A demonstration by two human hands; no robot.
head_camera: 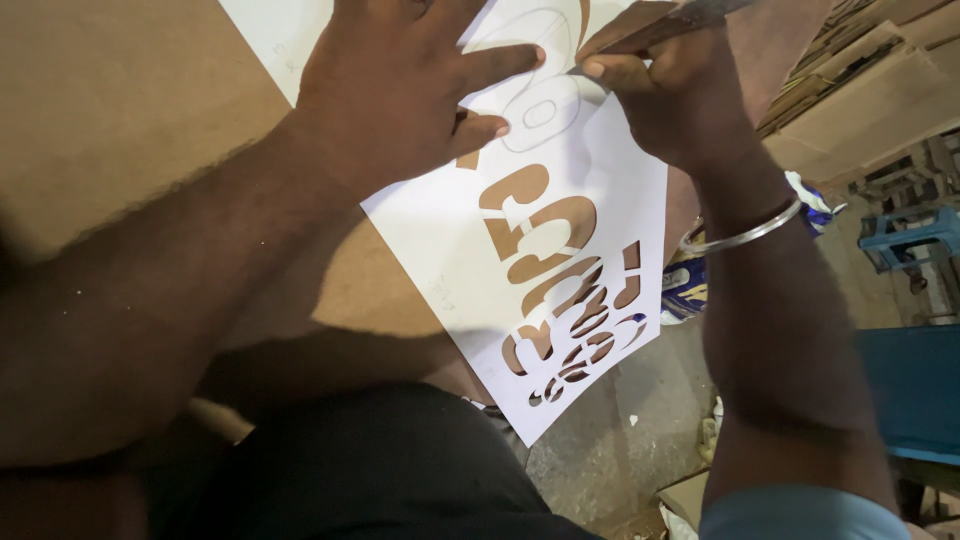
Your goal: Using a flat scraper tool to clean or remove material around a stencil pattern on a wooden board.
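The left hand (pixel 400 90) is pressing flat, fingers spread, on a white cut-out stencil sheet (pixel 590 200) lying on a brown board (pixel 110 100). The right hand (pixel 670 95) is pinching a thin tool (pixel 655 25) just beside the left fingertips.

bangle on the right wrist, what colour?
Silver, plain thin metal bangle on the right hand's wrist. Head view shows it clearly.
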